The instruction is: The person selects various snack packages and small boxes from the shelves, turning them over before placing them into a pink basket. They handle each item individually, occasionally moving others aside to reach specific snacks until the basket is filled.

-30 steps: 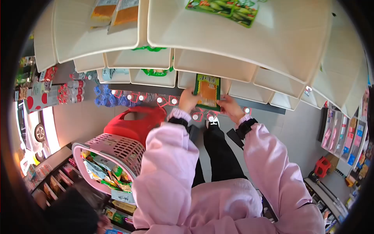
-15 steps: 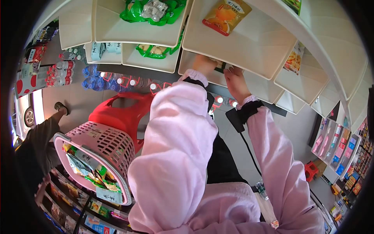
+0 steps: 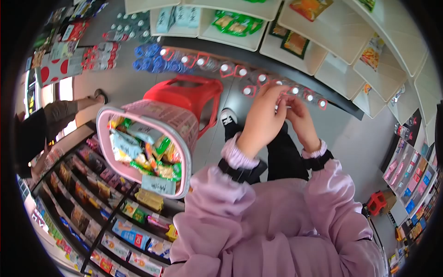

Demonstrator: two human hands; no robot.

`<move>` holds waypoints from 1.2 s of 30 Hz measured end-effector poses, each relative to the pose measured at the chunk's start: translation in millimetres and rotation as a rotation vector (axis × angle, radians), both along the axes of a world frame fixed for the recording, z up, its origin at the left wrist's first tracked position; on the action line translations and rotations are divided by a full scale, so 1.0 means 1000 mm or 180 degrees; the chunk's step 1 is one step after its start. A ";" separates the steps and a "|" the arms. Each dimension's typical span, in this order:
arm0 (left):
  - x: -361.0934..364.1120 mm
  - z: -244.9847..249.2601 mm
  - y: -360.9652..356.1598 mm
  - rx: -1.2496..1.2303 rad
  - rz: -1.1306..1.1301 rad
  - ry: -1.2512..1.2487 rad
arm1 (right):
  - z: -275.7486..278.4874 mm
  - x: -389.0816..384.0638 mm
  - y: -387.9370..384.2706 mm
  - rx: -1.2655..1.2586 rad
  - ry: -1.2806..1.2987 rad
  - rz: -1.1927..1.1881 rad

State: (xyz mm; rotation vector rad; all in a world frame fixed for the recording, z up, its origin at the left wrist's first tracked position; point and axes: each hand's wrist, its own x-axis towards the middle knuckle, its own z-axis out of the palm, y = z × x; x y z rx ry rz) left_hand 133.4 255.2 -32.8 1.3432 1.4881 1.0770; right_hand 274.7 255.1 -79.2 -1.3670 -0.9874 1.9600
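Observation:
My left hand and my right hand meet in front of my body, below the shelf bins, fingertips bent together. Both look closed. A tiny pale spot shows between the fingers, but I cannot make out what it is. Past them, small bottles with white caps stand in a row on the floor. Above, a dark green packet with an orange picture lies in a white bin. To the left, a pink basket tilts toward me, filled with snack packets.
A red stool stands against the basket. At lower left is a black rack of boxed and bagged goods. Another person's leg shows at far left. Blue bottles stand near the shelf.
Both hands have come out of the lower bin and back toward my body, where they now meet. The view has shifted, showing more of the basket's contents and the floor.

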 end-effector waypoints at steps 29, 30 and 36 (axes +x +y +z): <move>-0.233 0.043 -0.164 -0.1193 0.2693 -0.2359 | 0.073 -0.262 -0.078 0.4052 -0.0759 0.2037; -0.231 0.047 -0.164 -0.1195 0.2548 -0.2414 | 0.076 -0.259 -0.078 0.4144 -0.0673 0.2102; -0.216 0.073 -0.135 -0.0729 0.1915 -0.2387 | 0.105 -0.223 -0.045 0.3371 -0.0429 0.1320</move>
